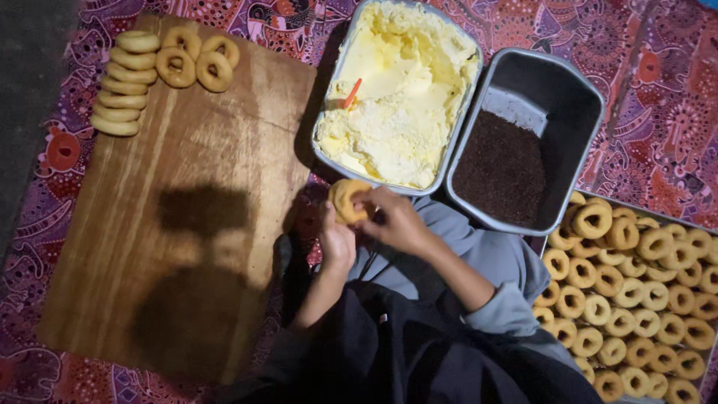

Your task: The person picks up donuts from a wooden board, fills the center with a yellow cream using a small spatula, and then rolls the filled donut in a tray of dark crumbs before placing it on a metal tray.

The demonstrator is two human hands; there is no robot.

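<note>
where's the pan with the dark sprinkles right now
In the head view the sprinkle pan sits upper right on the patterned cloth, between the butter tub on its left and the tray of doughnuts below right.

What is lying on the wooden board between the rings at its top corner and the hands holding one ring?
Nothing: the head view shows bare wooden board there, crossed only by a shadow.

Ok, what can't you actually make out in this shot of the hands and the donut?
- Donut, head view: the hands cover its right part, so the hole and any filling are hidden.
- Left hand and right hand: fingertips are behind the donut; grip unclear.
- Orange tool in the cream tub: its lower end is buried, so its kind is unknown.
- Donut tray: cut off by the right and bottom edges.
- Dark pan: contents too fine to identify.
</note>
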